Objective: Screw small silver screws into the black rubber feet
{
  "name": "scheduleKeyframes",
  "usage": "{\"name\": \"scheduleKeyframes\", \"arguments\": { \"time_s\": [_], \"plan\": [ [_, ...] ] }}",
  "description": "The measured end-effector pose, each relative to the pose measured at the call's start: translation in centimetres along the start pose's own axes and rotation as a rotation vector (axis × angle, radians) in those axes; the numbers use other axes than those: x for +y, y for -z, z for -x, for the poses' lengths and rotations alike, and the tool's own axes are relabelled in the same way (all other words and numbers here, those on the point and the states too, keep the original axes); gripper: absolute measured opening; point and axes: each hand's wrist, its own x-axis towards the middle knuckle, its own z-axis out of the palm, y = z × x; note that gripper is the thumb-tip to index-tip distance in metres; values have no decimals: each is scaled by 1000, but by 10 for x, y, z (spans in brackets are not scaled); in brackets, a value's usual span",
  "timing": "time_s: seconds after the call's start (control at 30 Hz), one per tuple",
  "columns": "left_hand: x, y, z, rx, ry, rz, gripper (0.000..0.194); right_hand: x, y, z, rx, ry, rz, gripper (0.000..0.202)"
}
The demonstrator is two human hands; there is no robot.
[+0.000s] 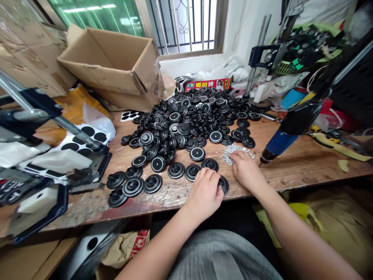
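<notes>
My left hand (205, 191) is at the bench's front edge, its fingers curled down against a black round disc part (224, 185) that shows beyond the thumb side. The palm hides some of that disc. My right hand (246, 168) reaches into a heap of tiny silver screws (233, 149), fingertips drawn together at the heap's near edge; what lies between them is hidden. Just right of it an electric screwdriver (275, 146), blue and black, hangs tilted with its bit close to the bench top. Several similar stepped discs (176, 170) lie loose beside my left hand.
A large mound of black discs (175, 128) covers the middle of the wooden bench (180, 194). Behind it are an open cardboard box (107, 83) and a red printed carton (208, 84). Metal press stands (55, 116) occupy the left. Yellow-handled pliers (339, 146) lie right.
</notes>
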Motion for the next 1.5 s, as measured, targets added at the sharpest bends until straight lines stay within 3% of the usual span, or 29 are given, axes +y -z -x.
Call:
{"name": "scheduleKeyframes", "arguments": {
  "time_s": [0.1,0.17,0.2,0.27,0.33,0.4,0.5,0.57,0.67,0.8,0.93,1.2,1.27,1.33,1.4,1.5],
  "plan": [
    [-1,5,-1,-44,11,20,19,-5,2,11,-4,109,-116,38],
    [-1,10,-1,-71,14,37,21,-6,11,23,89,185,-192,35],
    [0,13,-1,-84,16,52,23,-5,18,29,182,216,-219,34],
    [0,18,-3,-100,11,93,33,-2,35,39,484,200,-235,36],
    [2,22,-9,-105,-13,121,38,2,55,41,818,52,-239,54],
    [4,22,-20,-114,-53,112,27,3,73,34,962,-142,-312,72],
    [9,17,-42,-138,-107,47,15,-2,92,14,762,-300,-551,62],
    [12,11,-59,-172,-139,-10,16,-7,97,5,618,-329,-692,45],
    [15,-1,-85,-240,-206,-78,18,-8,97,3,530,-329,-887,34],
    [20,-24,-113,-362,-200,-102,12,-4,91,14,541,-361,-1064,38],
    [24,-41,-125,-405,-209,-83,5,0,90,24,604,-375,-1054,43],
    [28,-46,-139,-426,-278,-41,16,5,94,34,649,-414,-1057,43],
    [33,-38,-137,-414,-302,-57,16,5,94,34,629,-429,-1076,42],
    [37,-22,-126,-330,-312,-44,13,5,97,35,599,-439,-1116,40],
    [39,-5,-104,-187,-288,50,10,2,103,36,578,-432,-1203,35],
    [36,13,-55,-6,-141,320,8,-12,117,39,588,-357,-1423,28]
  ]
}}
